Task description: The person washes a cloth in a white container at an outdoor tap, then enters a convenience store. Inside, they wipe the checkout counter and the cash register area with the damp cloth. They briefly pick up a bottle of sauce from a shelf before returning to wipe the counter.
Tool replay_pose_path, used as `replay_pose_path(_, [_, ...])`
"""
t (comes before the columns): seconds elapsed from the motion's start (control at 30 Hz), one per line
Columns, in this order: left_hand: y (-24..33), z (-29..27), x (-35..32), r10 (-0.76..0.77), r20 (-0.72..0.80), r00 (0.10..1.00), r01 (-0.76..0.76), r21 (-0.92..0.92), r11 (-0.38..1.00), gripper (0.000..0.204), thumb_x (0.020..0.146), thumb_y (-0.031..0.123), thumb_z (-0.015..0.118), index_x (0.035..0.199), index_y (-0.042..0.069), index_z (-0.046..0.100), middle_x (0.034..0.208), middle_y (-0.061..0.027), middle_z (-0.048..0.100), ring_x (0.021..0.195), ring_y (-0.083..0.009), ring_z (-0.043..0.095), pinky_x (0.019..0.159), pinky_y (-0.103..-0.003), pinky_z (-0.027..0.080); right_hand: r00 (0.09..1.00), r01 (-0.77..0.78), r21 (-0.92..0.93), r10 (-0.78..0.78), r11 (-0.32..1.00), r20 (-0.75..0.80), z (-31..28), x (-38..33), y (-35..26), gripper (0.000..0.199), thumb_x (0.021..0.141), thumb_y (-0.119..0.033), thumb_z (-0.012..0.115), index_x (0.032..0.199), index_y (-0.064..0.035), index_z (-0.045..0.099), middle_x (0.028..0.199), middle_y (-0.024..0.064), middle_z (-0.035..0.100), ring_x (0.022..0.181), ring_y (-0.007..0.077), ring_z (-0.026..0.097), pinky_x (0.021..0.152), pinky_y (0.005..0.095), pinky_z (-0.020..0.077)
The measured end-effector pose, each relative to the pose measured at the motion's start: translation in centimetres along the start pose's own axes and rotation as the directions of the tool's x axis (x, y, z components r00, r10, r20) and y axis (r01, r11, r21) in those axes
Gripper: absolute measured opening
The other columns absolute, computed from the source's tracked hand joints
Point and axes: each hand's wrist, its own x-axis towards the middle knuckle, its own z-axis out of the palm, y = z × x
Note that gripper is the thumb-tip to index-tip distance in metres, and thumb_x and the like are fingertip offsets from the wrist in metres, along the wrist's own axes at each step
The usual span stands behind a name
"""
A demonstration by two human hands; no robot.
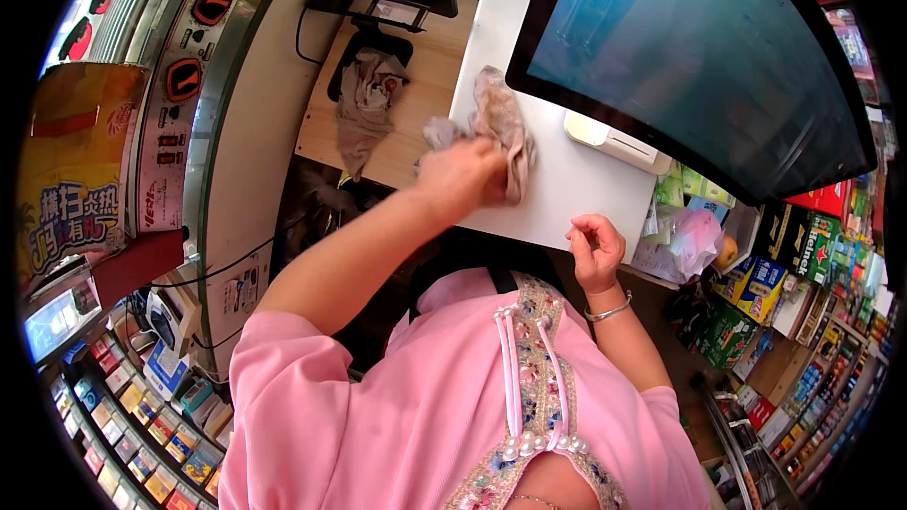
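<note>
the left hand [460, 175] is bunched tight around a crumpled pinkish-grey rag [498, 123], fingers closed over one end of it so the rest trails out across the white counter slab [567, 184]. the rag lies flat against that white surface, near its left edge and just below the tilted screen [699, 47], which suggests it is gripped this way to be pressed down and dragged over the top. the arm reaches well forward from the pink sleeve, so the weight of the shoulder can go into the cloth.

the right hand [597, 250] holds nothing. its fingers are curled loosely inward, thumb against them, and it sits at the near edge of the white slab, seemingly steadying the body or just kept clear of the wiped area. a silver bangle [609, 310] sits on that wrist.

to the left, on the wooden board [430, 85], a second, greyer cloth [364, 109] lies slack and partly draped over a black device [383, 0], well apart from either hand, set aside there. under the screen a small cream box [614, 142] stays out of the rag's reach. shelves of coloured packets [803, 264] crowd the right side, and small boxes [142, 416] line the racks at lower left.
</note>
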Motion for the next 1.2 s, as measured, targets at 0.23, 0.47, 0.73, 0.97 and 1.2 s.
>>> replay_pose_path(0.23, [-2.4,-1.0,13.1,-0.193,-0.211,0.958,0.198,0.005,0.98,0.031,0.078,0.032,0.064,0.103,0.015,0.061,0.11,-0.0067,0.061,0.099,-0.0293,0.06,0.079,-0.04,0.05,0.999,0.039,-0.043,-0.04,0.998,-0.024,0.1,0.0,0.0,0.005,0.081,0.002,0.058,0.086,0.0017,0.058,0.07,0.0054,0.058,0.059,0.0093,0.055,0.053,0.0207,0.0443])
replay_pose_path(0.47, [-2.5,0.1,16.6,-0.159,-0.306,0.939,0.153,-0.044,0.987,0.037,0.076,0.036,0.063,0.105,0.014,0.062,0.103,-0.0087,0.065,0.095,-0.0295,0.063,0.079,-0.04,0.05,0.995,0.103,-0.146,-0.099,0.984,0.033,-0.1,0.3,-0.1,0.007,0.08,0.003,0.058,0.086,0.0007,0.058,0.069,0.0046,0.056,0.055,0.0089,0.052,0.05,0.021,0.0419])
replay_pose_path(0.73, [1.5,4.2,1.4,0.042,-0.173,0.984,-0.081,-0.23,0.97,0.017,0.076,0.022,0.07,0.083,0.01,0.061,0.084,-0.0103,0.058,0.078,-0.0307,0.061,0.069,-0.042,0.05,1.0,-0.001,-0.034,0.002,0.999,0.023,-0.3,-0.1,0.7,0.008,0.081,0.002,0.058,0.089,0.0021,0.059,0.072,0.0045,0.059,0.06,0.0087,0.055,0.056,0.0199,0.0446])
replay_pose_path(0.97, [2.3,4.5,1.9,-0.011,-0.331,0.944,-0.056,-0.191,0.98,0.018,0.079,0.023,0.064,0.091,0.01,0.058,0.09,-0.0059,0.056,0.073,-0.0272,0.065,0.058,-0.04,0.052,0.973,-0.221,0.067,0.216,0.973,0.078,-0.7,-0.3,-0.2,0.011,0.085,-0.001,0.057,0.096,0.0014,0.057,0.074,0.0068,0.058,0.06,0.0087,0.054,0.053,0.0192,0.0452])
replay_pose_path(1.2, [-0.1,3.1,10.0,-0.046,-0.368,0.929,-0.041,-0.224,0.974,0.017,0.076,0.009,0.058,0.093,0.007,0.057,0.101,-0.0077,0.054,0.075,-0.025,0.065,0.06,-0.038,0.053,0.939,-0.338,-0.021,0.338,0.941,0.06,-0.8,0.5,-0.8,0.01,0.086,-0.003,0.057,0.095,0.0005,0.057,0.071,0.007,0.06,0.053,0.0079,0.053,0.051,0.0187,0.0442])
